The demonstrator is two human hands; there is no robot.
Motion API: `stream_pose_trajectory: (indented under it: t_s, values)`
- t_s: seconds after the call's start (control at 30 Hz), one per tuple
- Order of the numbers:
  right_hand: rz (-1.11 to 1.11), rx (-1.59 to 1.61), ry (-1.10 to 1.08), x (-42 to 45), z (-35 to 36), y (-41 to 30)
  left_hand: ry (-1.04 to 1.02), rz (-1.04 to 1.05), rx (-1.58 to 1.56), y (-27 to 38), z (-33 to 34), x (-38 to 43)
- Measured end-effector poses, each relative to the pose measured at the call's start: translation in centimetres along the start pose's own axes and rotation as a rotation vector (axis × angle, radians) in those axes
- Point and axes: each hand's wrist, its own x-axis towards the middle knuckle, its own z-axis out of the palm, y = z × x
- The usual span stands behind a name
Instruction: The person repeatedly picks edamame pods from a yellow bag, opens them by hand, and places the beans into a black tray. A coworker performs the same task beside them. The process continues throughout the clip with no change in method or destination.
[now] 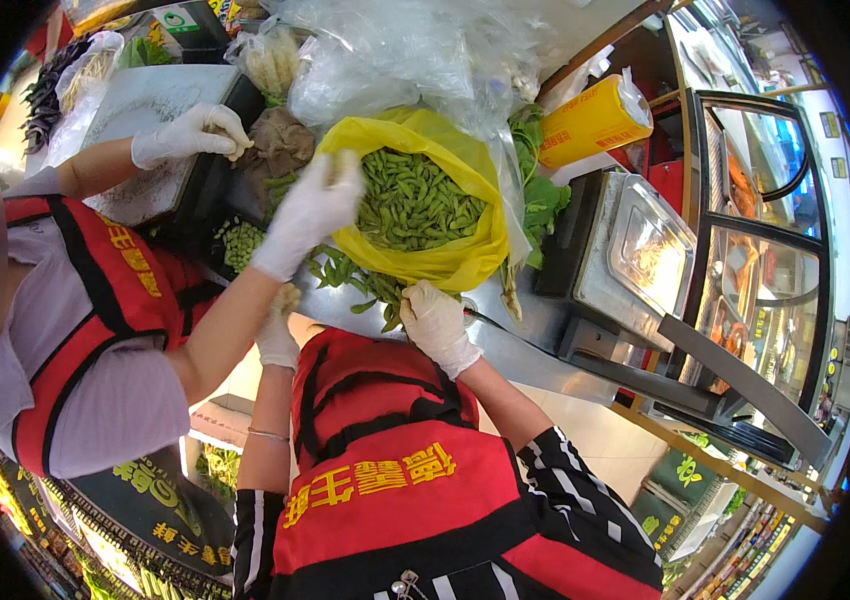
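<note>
My right hand (436, 326), in a white glove, grips a green soybean stalk (372, 289) with leaves or pods on it, at the near edge of the metal counter. My left hand (278, 330), also gloved, is low beside a co-worker's forearm, which partly covers it; I cannot tell what its fingers do. Just beyond my hands stands an open yellow plastic bag (425, 270) full of green soybean pods (421, 199). A black container of shelled green beans (239, 244) is to the left, partly behind the co-worker's arm.
A co-worker's blurred gloved hand (320, 191) is at the bag's left rim; their other hand (203, 135) is over a weighing scale (147, 127). Clear plastic bags (410, 52) lie behind. On the right are another scale (627, 247), a yellow bag roll (593, 124) and a glass display case (759, 247).
</note>
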Motion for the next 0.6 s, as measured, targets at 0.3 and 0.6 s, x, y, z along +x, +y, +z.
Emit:
stream_pose_trajectory:
  t_s: [0.3, 0.6]
  values:
    - [0.046, -0.332, 0.123, 7.6, -3.3, 6.7, 0.122, 0.228, 0.054, 2.5, 2.1, 1.3]
    - [-0.064, -0.369, 0.119, 7.8, -0.7, 8.3, -0.200, 0.187, 0.142, 1.1, 3.5, -2.7]
